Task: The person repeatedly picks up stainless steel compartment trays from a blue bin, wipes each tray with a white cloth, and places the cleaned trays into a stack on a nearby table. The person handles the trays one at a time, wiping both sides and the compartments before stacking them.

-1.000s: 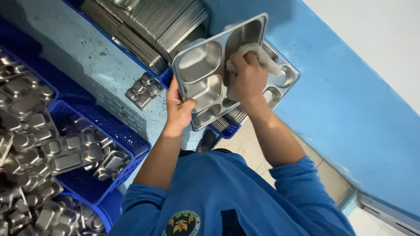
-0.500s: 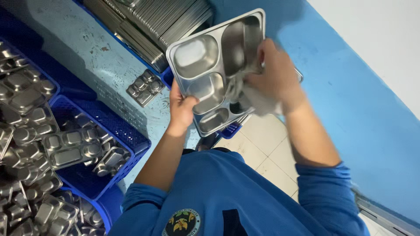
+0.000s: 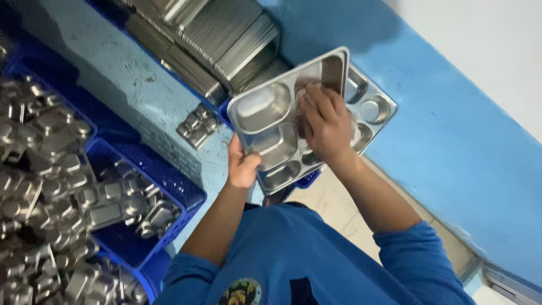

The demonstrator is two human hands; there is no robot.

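steel compartment tray (image 3: 265, 121) held up tilted at centre of view, open side toward the camera; several wells visible, one large oval-cornered well at upper left, smaller ones below and to the right; left hand (image 3: 241, 166) at the tray's lower left edge, fingers curled around the rim, thumb lying on the inner face, gripping the tray; right hand (image 3: 323, 121) laid flat on the tray's inner face near its upper right part, fingers bent and pressed down on a small pale cloth (image 3: 301, 93), only a scrap of cloth showing at the fingertips; cannot tell how much cloth sits beneath the palm; both forearms bare, blue sleeves (image 3: 420, 260) pushed up toward the elbows.

second steel tray (image 3: 370, 110) directly behind the held one, sticking out past it on the right, round and square wells showing; appears to rest on a blue crate (image 3: 307, 179) of which only a corner peeks out below; contact between the two trays cannot be told.

stack of trays (image 3: 226, 39) packed on edge at far centre, above the held tray; small lone tray (image 3: 199, 125) lying on the pale blue floor (image 3: 113, 85) just left of the left hand's wrist level, apart from it; blue crates (image 3: 141, 169) along the left side heaped with jumbled steel trays (image 3: 51, 186); blue-painted wall (image 3: 463, 141) at right, white above it; pale tiled floor (image 3: 333, 209) near the person's right forearm.
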